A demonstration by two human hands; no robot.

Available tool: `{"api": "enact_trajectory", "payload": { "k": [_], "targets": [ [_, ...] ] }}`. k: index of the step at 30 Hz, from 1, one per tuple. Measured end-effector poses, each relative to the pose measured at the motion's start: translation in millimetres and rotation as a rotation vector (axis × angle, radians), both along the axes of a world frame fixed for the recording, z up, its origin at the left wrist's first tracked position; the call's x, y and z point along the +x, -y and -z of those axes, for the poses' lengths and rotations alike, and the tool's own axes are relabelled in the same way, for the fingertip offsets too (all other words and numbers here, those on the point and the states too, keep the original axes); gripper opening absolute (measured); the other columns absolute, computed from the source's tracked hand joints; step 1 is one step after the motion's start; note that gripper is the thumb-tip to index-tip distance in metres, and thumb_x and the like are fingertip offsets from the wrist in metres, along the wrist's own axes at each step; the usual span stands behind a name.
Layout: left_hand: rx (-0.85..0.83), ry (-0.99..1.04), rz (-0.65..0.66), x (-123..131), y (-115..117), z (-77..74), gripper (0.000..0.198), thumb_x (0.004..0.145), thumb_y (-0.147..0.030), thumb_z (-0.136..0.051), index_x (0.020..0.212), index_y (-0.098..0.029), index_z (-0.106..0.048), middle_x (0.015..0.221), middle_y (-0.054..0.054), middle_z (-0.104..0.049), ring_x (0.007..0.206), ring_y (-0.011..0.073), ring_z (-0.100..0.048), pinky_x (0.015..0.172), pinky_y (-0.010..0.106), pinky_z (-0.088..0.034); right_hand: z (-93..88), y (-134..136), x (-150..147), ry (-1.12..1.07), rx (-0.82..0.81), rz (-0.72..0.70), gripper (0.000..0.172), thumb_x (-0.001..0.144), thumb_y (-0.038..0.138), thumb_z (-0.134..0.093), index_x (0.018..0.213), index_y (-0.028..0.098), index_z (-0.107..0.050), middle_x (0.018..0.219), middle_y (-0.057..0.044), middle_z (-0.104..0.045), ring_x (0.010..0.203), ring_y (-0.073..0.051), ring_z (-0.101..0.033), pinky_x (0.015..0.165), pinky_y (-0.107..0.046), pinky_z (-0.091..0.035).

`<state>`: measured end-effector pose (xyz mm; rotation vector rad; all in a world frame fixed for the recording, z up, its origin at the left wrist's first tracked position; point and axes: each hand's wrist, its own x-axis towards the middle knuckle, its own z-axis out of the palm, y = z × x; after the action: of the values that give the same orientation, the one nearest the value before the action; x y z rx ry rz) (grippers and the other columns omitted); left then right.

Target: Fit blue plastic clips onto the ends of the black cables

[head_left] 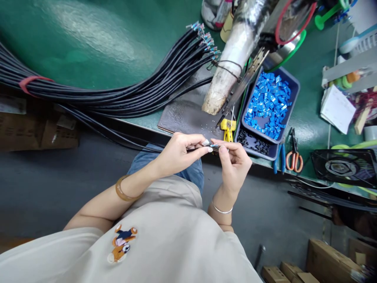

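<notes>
My left hand (179,152) pinches the end of a black cable (138,146) that runs in from the left. My right hand (234,163) is closed right against it, fingertips pinching a small blue piece (214,146) at the cable's tip. Both hands hover just in front of the bench edge, above my lap. A thick bundle of black cables (118,94) with stripped coloured ends (206,39) fans across the green bench (97,43). A dark blue tray (291,84) heaped with small blue connector pieces (268,104) sits just beyond my right hand.
A dark mat (185,118) lies at the bench edge with a wrapped cylindrical fixture (232,63) and a yellow tool (228,127) on it. Orange-handled scissors (294,157) and blue-handled pliers (279,157) lie right of the tray. A black fan (343,167) is at right; cardboard boxes (330,261) stand on the floor.
</notes>
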<state>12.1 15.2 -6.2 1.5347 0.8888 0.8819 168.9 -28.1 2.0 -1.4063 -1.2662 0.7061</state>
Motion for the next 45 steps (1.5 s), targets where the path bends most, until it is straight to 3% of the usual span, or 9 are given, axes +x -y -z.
{"api": "enact_trajectory", "payload": {
  "k": [10,17,23,27,28,32,34,40,45],
  "targets": [
    [-0.005,0.006,-0.029,2,0,3.5,0.018,0.087,-0.028,-0.063,0.076,-0.013,-0.063,0.064,-0.001,-0.060,0.059,0.0081,-0.053,0.057,0.020,-0.041,-5.4,3,4,0.186,-0.008,0.157,0.014,0.084,0.033,-0.068,0.080,0.019,-0.070,0.077,-0.001,-0.065,0.067,-0.011,-0.060,0.055,-0.024,-0.044],
    [0.314,-0.188,-0.018,2,10,-4.7,0.015,0.090,-0.025,-0.061,0.081,-0.014,-0.063,0.067,-0.002,-0.062,0.057,0.0080,-0.051,0.056,0.021,-0.039,-28.5,10,54,0.682,0.057,0.517,0.011,0.083,0.030,-0.068,0.082,0.020,-0.073,0.073,0.000,-0.065,0.055,-0.009,-0.044,0.057,-0.027,-0.035],
    [0.510,-0.630,0.498,-4,32,-14.5,0.021,0.082,-0.001,-0.051,0.073,-0.015,-0.064,0.070,0.005,-0.067,0.060,0.0179,-0.062,0.053,0.029,-0.039,-15.4,-6,105,0.871,-0.140,0.397,0.015,0.082,0.032,-0.069,0.088,0.020,-0.075,0.080,-0.003,-0.071,0.062,-0.012,-0.051,0.064,-0.028,-0.039],
    [0.089,-0.124,0.996,-31,13,-5.3,0.025,0.090,-0.017,-0.056,0.066,-0.018,-0.064,0.056,0.001,-0.064,0.049,0.0120,-0.058,0.050,0.023,-0.042,-19.6,-21,116,0.813,-0.270,0.247,0.010,0.077,0.028,-0.074,0.081,0.019,-0.076,0.077,-0.003,-0.072,0.059,-0.010,-0.052,0.061,-0.026,-0.038],
    [-0.065,0.037,1.006,-41,5,-1.7,0.023,0.092,-0.022,-0.056,0.071,-0.019,-0.065,0.055,0.001,-0.064,0.046,0.0107,-0.058,0.048,0.022,-0.043,-23.3,-24,118,0.834,-0.310,0.216,0.010,0.075,0.028,-0.077,0.079,0.019,-0.076,0.074,-0.002,-0.072,0.057,-0.009,-0.051,0.060,-0.026,-0.038],
    [-0.300,0.571,0.214,-72,-18,14.5,0.023,0.091,-0.043,-0.061,0.085,-0.021,-0.062,0.044,-0.008,-0.044,0.028,0.0030,-0.027,0.029,0.020,-0.020,-36.9,-37,124,1.010,-0.419,0.078,0.015,0.070,0.030,-0.082,0.080,0.020,-0.078,0.066,-0.003,-0.070,0.054,-0.009,-0.050,0.062,-0.029,-0.037],
    [-0.256,0.649,0.016,-78,-22,20.7,0.022,0.092,-0.045,-0.060,0.096,-0.023,-0.057,0.049,-0.010,-0.037,0.031,0.0005,-0.015,0.029,0.020,-0.015,-40.1,-42,124,1.068,-0.456,0.036,0.015,0.070,0.031,-0.082,0.079,0.019,-0.078,0.063,-0.003,-0.069,0.054,-0.009,-0.051,0.064,-0.030,-0.037],
    [-0.267,0.610,0.025,-74,-20,28.1,0.016,0.097,-0.038,-0.053,0.112,-0.033,-0.052,0.074,-0.008,-0.050,0.041,0.0031,-0.021,0.028,0.023,-0.016,-39.6,-49,122,1.128,-0.481,-0.037,0.011,0.074,0.025,-0.077,0.080,0.017,-0.076,0.067,-0.003,-0.069,0.057,-0.007,-0.053,0.065,-0.030,-0.038],
    [-0.286,0.675,0.034,-62,-23,28.0,0.020,0.094,-0.032,-0.058,0.111,-0.030,-0.047,0.079,-0.011,-0.059,0.037,0.0010,-0.026,0.027,0.022,-0.018,-38.8,-36,125,1.035,-0.330,0.133,0.014,0.073,0.028,-0.076,0.083,0.018,-0.076,0.057,0.001,-0.061,0.051,-0.006,-0.045,0.057,-0.030,-0.033]
  ]
}}
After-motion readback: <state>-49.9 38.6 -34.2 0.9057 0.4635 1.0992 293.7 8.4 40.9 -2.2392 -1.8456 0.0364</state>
